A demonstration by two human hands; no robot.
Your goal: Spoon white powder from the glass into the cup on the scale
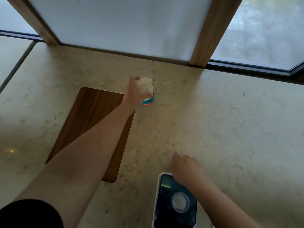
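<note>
The glass (143, 84) of white powder (142, 81) stands near the counter's (230, 129) back edge, the left hand (135, 94) wrapped around its side. At the near edge the cup (180, 202) sits on the scale (176, 201). The right hand (185, 168) hovers over the scale's far end, fingers loosely curled, grasping nothing visible.

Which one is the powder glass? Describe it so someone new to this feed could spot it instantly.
Start at the pale stone counter and look toward its far edge, below the frosted window panel. Just right of the dark wooden board, the left hand grips a clear glass. It alone holds white powder and has a teal and orange band at its base; the cup sits near, on the dark scale.
</note>
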